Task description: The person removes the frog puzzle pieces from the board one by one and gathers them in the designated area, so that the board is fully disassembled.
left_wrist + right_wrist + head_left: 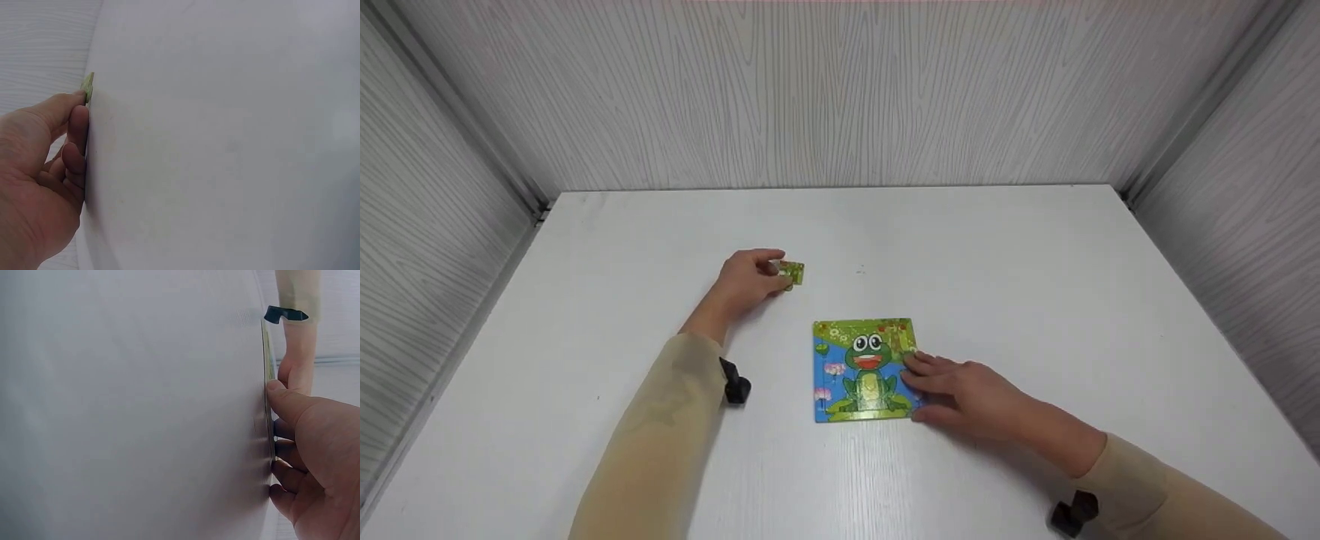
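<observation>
A square frog jigsaw puzzle (866,375) lies flat in the middle of the table, showing a green frog on a blue and green ground. Resting at its right edge is my right hand (971,394), its fingers extended and the fingertips on the picture's border. In the right wrist view the thumb touches the thin edge of the puzzle (268,354). Farther back and to the left, my left hand (750,279) pinches a small green puzzle piece (795,271) between thumb and finger. The left wrist view shows that piece (88,85) nearly edge-on, partly covered by the thumb.
The white table (997,255) is bounded by a grey wood-grain back wall (840,97) and side walls. A black wrist device (735,382) sits by the left sleeve, and another black device (1074,514) by the right sleeve.
</observation>
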Available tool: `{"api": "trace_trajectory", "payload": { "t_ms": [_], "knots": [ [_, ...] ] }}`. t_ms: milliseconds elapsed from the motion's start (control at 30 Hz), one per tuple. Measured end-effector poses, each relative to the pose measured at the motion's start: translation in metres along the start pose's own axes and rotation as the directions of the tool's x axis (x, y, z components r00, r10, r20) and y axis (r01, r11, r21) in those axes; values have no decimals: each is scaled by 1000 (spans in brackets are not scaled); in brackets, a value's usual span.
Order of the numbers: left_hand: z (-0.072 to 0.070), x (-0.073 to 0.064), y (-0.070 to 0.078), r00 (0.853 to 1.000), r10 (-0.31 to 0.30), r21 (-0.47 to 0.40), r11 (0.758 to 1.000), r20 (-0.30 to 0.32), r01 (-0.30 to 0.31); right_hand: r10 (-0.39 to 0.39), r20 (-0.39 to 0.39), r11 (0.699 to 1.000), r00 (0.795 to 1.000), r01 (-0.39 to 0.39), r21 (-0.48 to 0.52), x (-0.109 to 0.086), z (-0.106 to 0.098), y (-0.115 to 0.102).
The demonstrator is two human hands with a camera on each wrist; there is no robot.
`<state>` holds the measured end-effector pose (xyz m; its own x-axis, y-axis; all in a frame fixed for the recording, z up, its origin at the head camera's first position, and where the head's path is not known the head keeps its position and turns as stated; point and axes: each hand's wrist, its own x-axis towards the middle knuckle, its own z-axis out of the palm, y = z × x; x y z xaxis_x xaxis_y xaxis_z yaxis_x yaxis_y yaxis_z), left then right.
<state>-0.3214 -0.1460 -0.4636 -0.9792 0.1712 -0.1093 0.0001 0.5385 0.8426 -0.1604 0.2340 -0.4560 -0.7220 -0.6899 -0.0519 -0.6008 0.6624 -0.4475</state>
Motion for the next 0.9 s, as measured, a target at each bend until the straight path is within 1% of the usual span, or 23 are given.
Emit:
{"api": "trace_trajectory", "payload": {
  "t_ms": [133, 233, 400, 567, 667, 800, 900],
  "knots": [
    [-1, -2, -1, 1000, 9, -14, 1000, -10, -9, 0, 2, 1000, 1000, -1, 8, -1, 0, -1],
    [-2, -5, -1, 999, 27, -26, 999, -17, -28, -5, -2, 1000, 1000, 5, 8, -1, 1, 0],
    [-8, -11, 4, 998, 54, -9, 999, -16, -54, -6, -11, 1000, 1000, 6, 7, -1, 0, 0],
    [-13, -17, 15, 998, 68, -5, 998, -7, -68, -1, -5, 1000, 1000, 1, -3, -1, -2, 1],
    [-13, -23, 24, 996, 84, 1, 996, -4, -84, 4, 3, 1000, 1000, -4, -6, -1, -3, 1],
    [-7, -32, 39, 993, 114, 14, 993, 33, -115, -4, 2, 1000, 1000, 4, -5, -1, -3, 0],
    [0, -39, 49, 986, 145, 36, 988, 84, -148, -3, 2, 1000, 1000, 3, -9, 0, -4, -1]
  ]
}}
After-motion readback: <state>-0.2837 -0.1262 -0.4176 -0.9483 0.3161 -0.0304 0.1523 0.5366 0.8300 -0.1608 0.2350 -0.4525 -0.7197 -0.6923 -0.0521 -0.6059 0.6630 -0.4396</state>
